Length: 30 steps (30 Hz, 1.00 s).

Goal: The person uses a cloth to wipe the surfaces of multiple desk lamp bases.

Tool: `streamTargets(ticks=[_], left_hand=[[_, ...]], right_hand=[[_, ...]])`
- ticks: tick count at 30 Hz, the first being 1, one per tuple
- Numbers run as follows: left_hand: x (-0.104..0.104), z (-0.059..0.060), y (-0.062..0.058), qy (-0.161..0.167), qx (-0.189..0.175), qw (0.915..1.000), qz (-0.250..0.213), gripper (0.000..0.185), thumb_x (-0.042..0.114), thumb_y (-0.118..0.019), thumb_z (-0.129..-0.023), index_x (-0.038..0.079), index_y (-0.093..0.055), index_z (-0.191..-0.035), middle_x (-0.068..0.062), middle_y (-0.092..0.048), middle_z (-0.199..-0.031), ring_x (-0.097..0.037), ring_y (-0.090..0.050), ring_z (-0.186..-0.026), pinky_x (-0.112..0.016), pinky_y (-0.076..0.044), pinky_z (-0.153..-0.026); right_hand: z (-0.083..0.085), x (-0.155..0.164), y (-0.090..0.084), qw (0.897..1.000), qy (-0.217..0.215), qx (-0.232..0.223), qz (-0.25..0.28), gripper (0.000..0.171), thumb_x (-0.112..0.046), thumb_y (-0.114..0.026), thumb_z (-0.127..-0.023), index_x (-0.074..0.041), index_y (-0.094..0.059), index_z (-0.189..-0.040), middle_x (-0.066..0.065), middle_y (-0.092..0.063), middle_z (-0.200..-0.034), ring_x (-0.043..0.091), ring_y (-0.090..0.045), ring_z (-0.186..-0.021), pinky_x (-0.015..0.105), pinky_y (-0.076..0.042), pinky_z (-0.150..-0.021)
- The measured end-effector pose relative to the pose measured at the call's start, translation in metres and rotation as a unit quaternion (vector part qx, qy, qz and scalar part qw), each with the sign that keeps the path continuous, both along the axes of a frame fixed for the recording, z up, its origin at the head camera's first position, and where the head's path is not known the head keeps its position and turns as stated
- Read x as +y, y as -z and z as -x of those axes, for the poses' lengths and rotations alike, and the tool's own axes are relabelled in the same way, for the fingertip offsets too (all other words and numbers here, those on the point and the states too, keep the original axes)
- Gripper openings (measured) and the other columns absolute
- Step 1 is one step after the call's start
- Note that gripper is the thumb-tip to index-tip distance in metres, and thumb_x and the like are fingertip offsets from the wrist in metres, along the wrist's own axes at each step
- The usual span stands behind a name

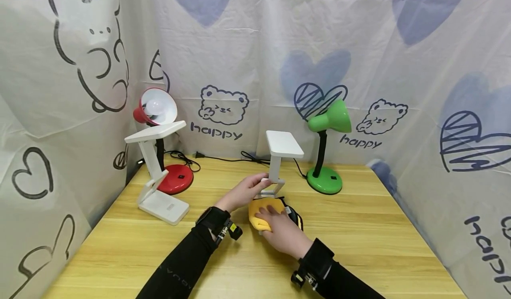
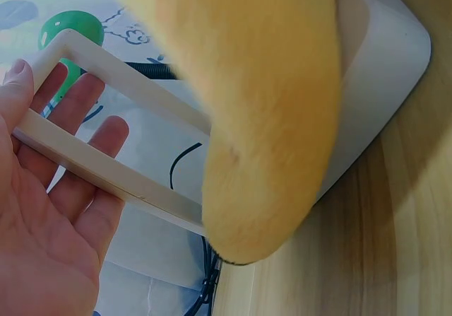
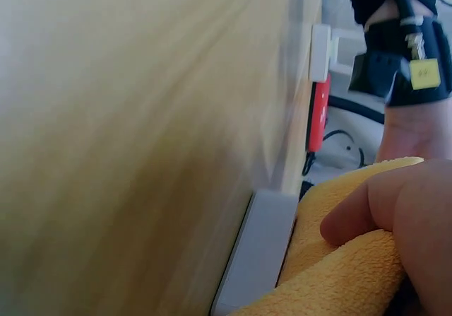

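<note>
A white folding desk lamp [image 1: 278,157] stands mid-table, its flat head raised. My left hand [image 1: 248,189] holds the lamp's lower frame arm [image 2: 106,171]; the fingers [image 2: 85,111] wrap behind the bar. My right hand [image 1: 279,230] presses a yellow cloth [image 1: 261,212] flat onto the lamp's white base [image 2: 381,83], which the cloth mostly hides. In the right wrist view a fingertip [image 3: 353,220] lies on the yellow cloth [image 3: 339,273] above the base edge [image 3: 258,252].
A second white folding lamp [image 1: 157,175] stands at the left, a red lamp [image 1: 159,112] behind it, a green lamp [image 1: 328,126] at the back right. Black cords [image 1: 223,159] run along the rear of the wooden table [image 1: 359,245]. Printed curtains enclose three sides.
</note>
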State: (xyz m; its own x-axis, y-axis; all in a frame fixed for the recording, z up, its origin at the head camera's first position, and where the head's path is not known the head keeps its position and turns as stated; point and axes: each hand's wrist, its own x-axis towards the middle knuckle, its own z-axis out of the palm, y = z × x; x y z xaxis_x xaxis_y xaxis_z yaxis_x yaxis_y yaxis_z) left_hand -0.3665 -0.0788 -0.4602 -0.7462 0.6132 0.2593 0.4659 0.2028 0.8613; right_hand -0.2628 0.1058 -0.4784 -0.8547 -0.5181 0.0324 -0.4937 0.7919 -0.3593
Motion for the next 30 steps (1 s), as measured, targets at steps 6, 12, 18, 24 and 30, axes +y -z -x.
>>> streamTargets(ticks=[6,12,18,24,30], left_hand=[[0.0,0.0,-0.001,0.001,-0.002,1.0,-0.001,0.039,0.045,-0.04,-0.109,0.029,-0.056,-0.141,0.003,-0.06,-0.143,-0.017,-0.053,-0.138,-0.047,-0.042,-0.115],[-0.001,-0.001,-0.001,-0.002,-0.005,1.0,0.002,0.041,0.047,-0.04,-0.108,0.031,-0.055,-0.143,0.004,-0.06,-0.144,-0.018,-0.052,-0.139,-0.049,-0.041,-0.115],[-0.002,0.0,0.001,-0.007,-0.009,0.9999,0.002,0.042,0.049,-0.041,-0.107,0.033,-0.054,-0.143,0.005,-0.06,-0.143,-0.018,-0.052,-0.139,-0.05,-0.041,-0.115],[-0.003,0.0,0.001,-0.002,-0.008,1.0,0.001,0.041,0.049,-0.04,-0.108,0.033,-0.054,-0.143,0.004,-0.06,-0.144,-0.017,-0.052,-0.139,-0.049,-0.041,-0.115],[-0.001,-0.001,-0.002,0.001,-0.003,1.0,0.002,0.039,0.048,-0.04,-0.108,0.033,-0.057,-0.139,0.006,-0.061,-0.141,-0.013,-0.053,-0.136,-0.045,-0.042,-0.114]], right_hand=[[-0.022,0.006,-0.002,1.0,-0.015,-0.016,0.008,0.045,-0.022,-0.058,-0.101,-0.021,-0.056,-0.146,0.008,-0.048,-0.156,0.034,-0.037,-0.15,0.07,-0.03,-0.112],[-0.045,0.011,-0.009,0.999,-0.029,-0.037,0.01,0.045,-0.018,-0.058,-0.1,-0.022,-0.057,-0.145,0.008,-0.05,-0.154,0.034,-0.039,-0.149,0.068,-0.036,-0.11],[-0.055,0.012,-0.013,0.998,-0.034,-0.043,0.008,0.047,-0.017,-0.058,-0.099,-0.023,-0.057,-0.145,0.008,-0.048,-0.156,0.032,-0.038,-0.15,0.064,-0.038,-0.111],[-0.044,0.009,-0.01,0.999,-0.026,-0.033,0.002,0.044,-0.019,-0.058,-0.1,-0.023,-0.058,-0.144,0.007,-0.05,-0.155,0.032,-0.039,-0.149,0.064,-0.037,-0.111],[-0.027,0.005,-0.007,1.0,-0.013,-0.019,-0.005,0.044,-0.022,-0.059,-0.099,-0.022,-0.058,-0.144,0.008,-0.05,-0.155,0.031,-0.04,-0.149,0.063,-0.036,-0.112]])
